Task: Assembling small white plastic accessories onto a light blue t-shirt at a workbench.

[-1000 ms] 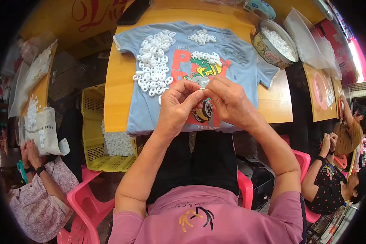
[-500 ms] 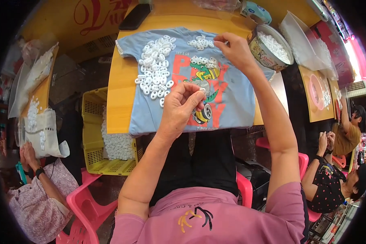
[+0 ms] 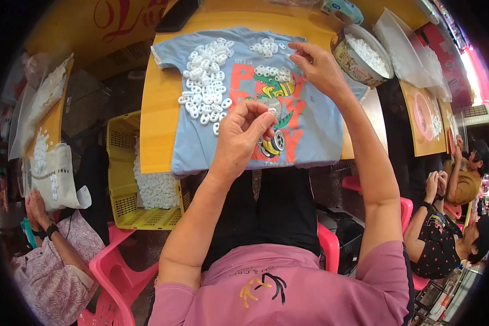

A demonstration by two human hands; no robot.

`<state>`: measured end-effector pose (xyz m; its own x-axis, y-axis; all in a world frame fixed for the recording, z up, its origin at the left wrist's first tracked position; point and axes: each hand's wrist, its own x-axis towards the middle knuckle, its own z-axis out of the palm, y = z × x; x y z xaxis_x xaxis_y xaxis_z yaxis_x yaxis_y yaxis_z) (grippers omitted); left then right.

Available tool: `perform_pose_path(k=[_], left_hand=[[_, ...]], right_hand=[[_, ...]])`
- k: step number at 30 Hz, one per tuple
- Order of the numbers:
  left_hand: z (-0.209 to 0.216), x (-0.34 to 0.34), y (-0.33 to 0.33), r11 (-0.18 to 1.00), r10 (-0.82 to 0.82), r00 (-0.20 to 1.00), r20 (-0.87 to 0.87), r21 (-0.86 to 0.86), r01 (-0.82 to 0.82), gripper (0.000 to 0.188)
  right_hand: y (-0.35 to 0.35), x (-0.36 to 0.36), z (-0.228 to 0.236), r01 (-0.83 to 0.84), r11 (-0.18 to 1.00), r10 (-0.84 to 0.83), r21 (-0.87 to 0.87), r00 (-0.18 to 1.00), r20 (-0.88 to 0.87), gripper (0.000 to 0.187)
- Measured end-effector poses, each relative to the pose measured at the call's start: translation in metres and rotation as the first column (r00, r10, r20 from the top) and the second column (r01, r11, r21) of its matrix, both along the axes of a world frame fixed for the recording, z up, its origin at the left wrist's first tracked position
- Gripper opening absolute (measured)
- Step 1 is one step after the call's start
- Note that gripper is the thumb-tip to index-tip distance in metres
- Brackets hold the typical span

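My left hand (image 3: 243,133) pinches a small white two-hole plastic piece (image 3: 272,111) between thumb and index finger, above a blue printed T-shirt (image 3: 315,133) spread over the table. My right hand (image 3: 321,69) is farther off, at the shirt's upper right. Its thumb and index finger come close together around something small and pale that I cannot make out. Just left of those fingertips lies a small cluster of white pieces (image 3: 265,48). Below it, more pieces form a compact row (image 3: 273,72). A large loose heap of them (image 3: 205,81) covers the shirt's left side.
A round tin (image 3: 346,64) of white pieces stands at the table's far right, beside a clear plastic bin (image 3: 394,41). A black phone-like object (image 3: 177,15) lies far left. Below the table's left side is a yellow crate (image 3: 122,176) of white pieces. Other people sit left and right.
The whole view has shifted slightly. My right fingertips have drawn a little away from the small cluster, where one piece now lies apart. My left hand keeps its pinch.
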<state>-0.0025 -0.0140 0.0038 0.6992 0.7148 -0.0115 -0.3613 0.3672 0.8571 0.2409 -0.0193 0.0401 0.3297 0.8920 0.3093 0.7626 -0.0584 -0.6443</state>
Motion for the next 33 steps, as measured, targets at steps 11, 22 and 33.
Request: perform_pose_path(k=[11,22,33], left_hand=[[-0.001,0.001,-0.001,1.0,0.024,0.999,0.023,0.001,-0.024,0.012],[0.004,0.0,0.0,0.999,0.028,0.998,0.059,-0.039,-0.025,0.014],[0.004,0.0,0.0,0.997,0.06,0.995,0.086,-0.054,-0.056,0.013]], right_hand=[[-0.046,-0.033,0.004,0.018,1.0,-0.017,0.001,0.958,-0.288,0.022],[-0.074,-0.082,0.003,-0.049,0.998,0.051,0.031,0.503,-0.863,0.025],[-0.076,-0.11,-0.004,0.051,0.99,0.096,0.128,0.413,-0.906,0.025]])
